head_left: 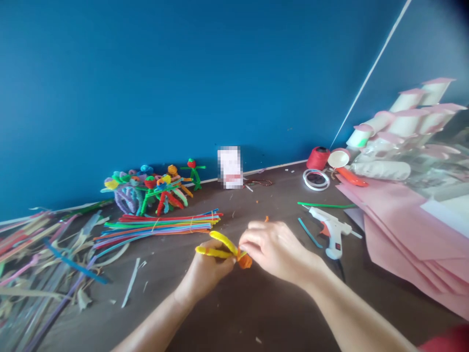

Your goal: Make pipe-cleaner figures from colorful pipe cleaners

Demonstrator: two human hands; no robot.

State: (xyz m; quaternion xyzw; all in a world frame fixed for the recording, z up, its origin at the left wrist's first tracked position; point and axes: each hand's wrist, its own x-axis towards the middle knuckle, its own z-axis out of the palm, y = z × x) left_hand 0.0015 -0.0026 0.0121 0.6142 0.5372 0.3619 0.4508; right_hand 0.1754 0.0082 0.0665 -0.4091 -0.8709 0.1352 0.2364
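Observation:
Near the middle of the table, both my hands are closed on one small pipe cleaner figure [224, 248] of yellow and orange. My left hand [205, 270] grips its middle, with two yellow prongs sticking out to the left. The fingertips of my right hand [275, 248] pinch the orange part beside a rounded orange lump [245, 261]. My right fingers hide part of the join. Beyond my left hand lies a bundle of coloured pipe cleaners [161, 226]. Finished-looking pipe cleaner figures [157, 188] stand in a group against the blue wall.
At right lie a white glue gun [334, 232], a short blue pipe cleaner [309, 233] and a green one [326, 205]. Pink sheets [406, 244], a red thread spool [318, 158] and paper cups [406, 120] sit farther right. Loose strips [47, 274] cover the left side.

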